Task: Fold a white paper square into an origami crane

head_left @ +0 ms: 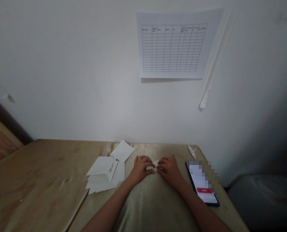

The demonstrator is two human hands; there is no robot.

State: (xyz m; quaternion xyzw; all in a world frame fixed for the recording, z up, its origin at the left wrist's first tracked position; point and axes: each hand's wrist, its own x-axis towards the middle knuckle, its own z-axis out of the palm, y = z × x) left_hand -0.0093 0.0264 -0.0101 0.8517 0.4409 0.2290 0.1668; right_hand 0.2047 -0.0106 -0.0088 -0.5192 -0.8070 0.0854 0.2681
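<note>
A small piece of white paper (155, 163) lies between my two hands, low over the cloth-covered table (155, 206). My left hand (143, 167) grips its left side with curled fingers, thumb towards me. From the other side my right hand (169, 167) has its bent fingers and thumb on the paper, the fingertips of both hands nearly meeting. Most of the paper is hidden by the fingers, so its folds cannot be made out. Left of my left hand is a loose pile of white paper sheets (101, 165), with a squarish white sheet (122, 150) behind it.
A phone (203, 190) with a lit screen, partly pixelated, lies right of my right forearm. Beyond it sits a small pointed piece of folded white paper (192, 152). The white wall (85, 80) behind the table carries a printed grid sheet (173, 48).
</note>
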